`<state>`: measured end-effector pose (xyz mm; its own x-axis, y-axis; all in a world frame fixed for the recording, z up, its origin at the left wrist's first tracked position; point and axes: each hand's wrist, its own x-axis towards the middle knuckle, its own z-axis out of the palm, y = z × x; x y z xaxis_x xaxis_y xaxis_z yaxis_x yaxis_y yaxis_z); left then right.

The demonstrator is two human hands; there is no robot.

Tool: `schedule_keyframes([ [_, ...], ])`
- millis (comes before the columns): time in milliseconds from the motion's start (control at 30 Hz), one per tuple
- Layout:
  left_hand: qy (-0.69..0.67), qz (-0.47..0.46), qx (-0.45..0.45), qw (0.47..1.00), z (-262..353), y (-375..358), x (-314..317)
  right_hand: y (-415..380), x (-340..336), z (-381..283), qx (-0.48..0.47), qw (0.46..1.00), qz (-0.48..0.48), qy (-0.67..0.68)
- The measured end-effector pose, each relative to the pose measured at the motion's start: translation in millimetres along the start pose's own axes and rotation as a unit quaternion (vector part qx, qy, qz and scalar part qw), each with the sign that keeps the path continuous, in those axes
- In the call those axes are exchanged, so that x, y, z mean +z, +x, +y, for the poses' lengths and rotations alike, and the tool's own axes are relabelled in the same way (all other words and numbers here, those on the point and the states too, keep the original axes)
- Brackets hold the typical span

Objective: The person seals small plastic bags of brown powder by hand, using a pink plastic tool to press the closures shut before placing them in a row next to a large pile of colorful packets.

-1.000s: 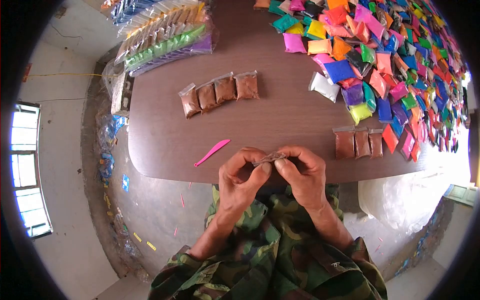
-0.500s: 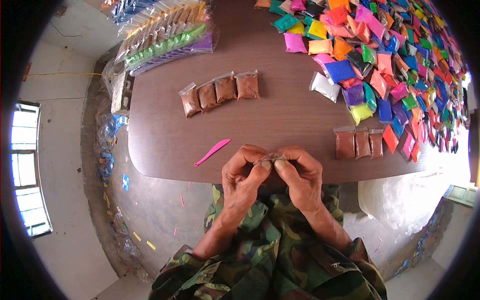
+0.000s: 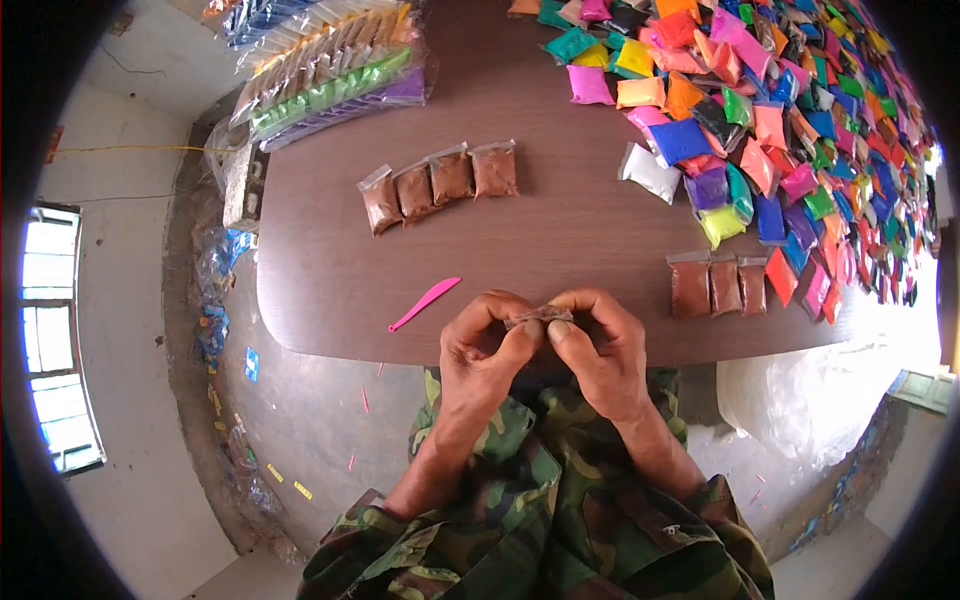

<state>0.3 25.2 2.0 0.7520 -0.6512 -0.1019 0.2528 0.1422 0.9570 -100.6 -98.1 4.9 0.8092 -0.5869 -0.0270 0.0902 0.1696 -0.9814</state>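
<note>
Between my two hands, at the table's near edge, is a small clear plastic bag (image 3: 541,315) with brownish contents, mostly covered by my fingers. My left hand (image 3: 486,345) pinches its left end between thumb and forefinger. At the right end, my right hand (image 3: 603,350) grips it the same way, thumbtips close together. A pink plastic knife (image 3: 425,304) lies on the table left of my hands. Farther back sits a row of several brown filled bags (image 3: 450,178). To the right lie three more brown bags (image 3: 725,287) side by side.
A large heap of small colourful bags (image 3: 770,150) covers the table's right side. Stacked rows of packed bags (image 3: 335,75) stand at the back left. The brown table (image 3: 330,300) has a rounded front left corner. A translucent plastic sack (image 3: 800,400) is below at the right.
My thumbs have shifted slightly along the bag's edge, and a bit more of it shows between them. Everything else on the table stays in place.
</note>
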Motion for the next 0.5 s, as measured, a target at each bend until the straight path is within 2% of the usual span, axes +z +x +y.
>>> schedule_keyframes([
  [200, 0.009, 0.008, -0.046, 0.999, 5.9, -0.8, 1.7, 1.0, -0.2, 6.2, -0.017, 0.999, 0.006, 0.027],
  [400, -0.049, 0.002, -0.069, 0.996, 1.0, 0.1, 4.6, 1.6, -1.7, 8.3, -0.048, 0.999, 0.014, 0.011],
  [500, -0.034, -0.013, -0.042, 0.998, -1.8, 2.8, 3.0, 0.6, -1.1, 12.0, -0.038, 0.999, 0.02, 0.032],
])
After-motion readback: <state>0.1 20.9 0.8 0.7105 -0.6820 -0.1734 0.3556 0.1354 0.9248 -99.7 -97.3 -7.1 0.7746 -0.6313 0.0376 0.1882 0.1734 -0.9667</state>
